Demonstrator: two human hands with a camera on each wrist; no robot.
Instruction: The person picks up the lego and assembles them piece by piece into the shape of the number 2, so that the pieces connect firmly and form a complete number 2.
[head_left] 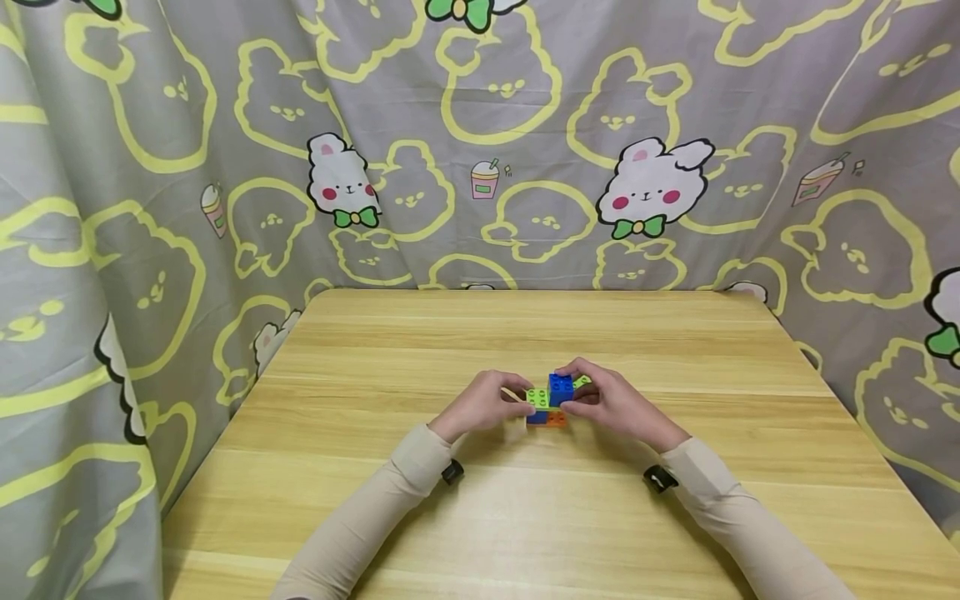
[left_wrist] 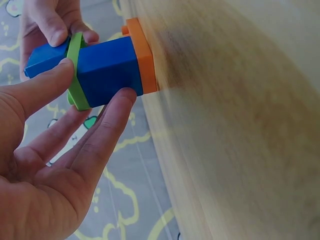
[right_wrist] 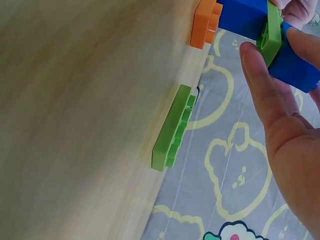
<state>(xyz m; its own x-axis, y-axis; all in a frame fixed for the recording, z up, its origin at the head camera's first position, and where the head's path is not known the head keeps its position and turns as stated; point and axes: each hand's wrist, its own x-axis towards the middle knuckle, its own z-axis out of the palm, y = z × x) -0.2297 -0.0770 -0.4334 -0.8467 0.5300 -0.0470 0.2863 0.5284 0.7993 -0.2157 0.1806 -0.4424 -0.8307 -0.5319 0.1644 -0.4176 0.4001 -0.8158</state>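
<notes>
A small brick stack [head_left: 550, 402] stands on the wooden table [head_left: 525, 517] at its middle: an orange plate [left_wrist: 142, 55] at the bottom, a blue brick [left_wrist: 107, 70], a thin green plate [left_wrist: 75, 70] and a blue brick [head_left: 560, 387] on top. My left hand [head_left: 517, 402] pinches the stack from the left, thumb near the green plate and a finger on the lower blue brick. From the right, my right hand [head_left: 568, 389] grips the top blue brick between thumb [right_wrist: 260, 85] and fingers. The stack's base touches the table.
A loose green plate [right_wrist: 172, 130] lies flat on the table just behind the stack, by my right hand. A grey curtain [head_left: 480, 142] with yellow rabbit outlines hangs close around the table's back and sides.
</notes>
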